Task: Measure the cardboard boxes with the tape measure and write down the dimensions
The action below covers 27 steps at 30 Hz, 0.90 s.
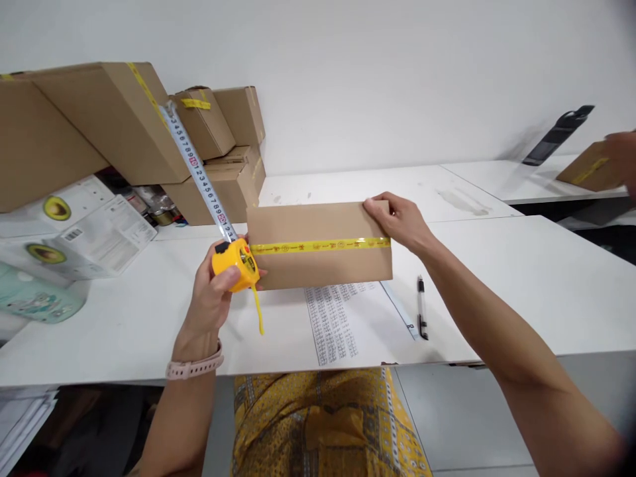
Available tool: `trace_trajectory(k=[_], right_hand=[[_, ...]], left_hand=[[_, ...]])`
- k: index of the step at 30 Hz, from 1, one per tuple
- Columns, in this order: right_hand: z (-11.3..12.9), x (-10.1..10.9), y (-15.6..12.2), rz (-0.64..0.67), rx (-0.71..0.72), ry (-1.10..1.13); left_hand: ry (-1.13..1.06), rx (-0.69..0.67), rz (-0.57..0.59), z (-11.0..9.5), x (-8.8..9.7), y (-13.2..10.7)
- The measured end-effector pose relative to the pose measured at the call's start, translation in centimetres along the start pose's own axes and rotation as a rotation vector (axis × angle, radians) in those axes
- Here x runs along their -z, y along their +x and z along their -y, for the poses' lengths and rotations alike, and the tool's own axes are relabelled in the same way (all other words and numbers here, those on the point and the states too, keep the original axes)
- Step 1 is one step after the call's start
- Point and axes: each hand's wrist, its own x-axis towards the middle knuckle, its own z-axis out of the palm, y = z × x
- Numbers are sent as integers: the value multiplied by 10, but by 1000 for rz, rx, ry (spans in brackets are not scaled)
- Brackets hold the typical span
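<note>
My left hand (214,283) is closed around a yellow tape measure (236,265), whose printed blade is drawn out toward the upper left. A yellow wrist strap hangs from its case. Some of the left fingers reach behind the near end of a cardboard box (318,222), touching it. Yellow printed tape runs along the length of that box. My right hand (397,222) grips the box's right end, thumb on the upper face. Under the box lies a sheet of paper (338,324) with rows of handwriting, partly covered. A pen (422,308) rests to its right.
Cardboard boxes (149,132) are stacked at the back left, above white cartons (104,225) with avocado pictures. A mint-green bottle (40,291) lies at the left. On the far right are a black bottle (559,136), another box (586,169) and another person's hand (623,156).
</note>
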Motion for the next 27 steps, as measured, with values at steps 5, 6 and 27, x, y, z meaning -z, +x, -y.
trace_trajectory(k=[5, 6, 27], right_hand=[[4, -11, 50, -110, 160, -151], [6, -15, 58, -90, 203, -162], [13, -40, 66, 46, 508, -530]], left_hand=[[53, -55, -26, -14, -18, 14], [61, -76, -36, -14, -24, 10], [-291, 570, 497, 34, -93, -83]])
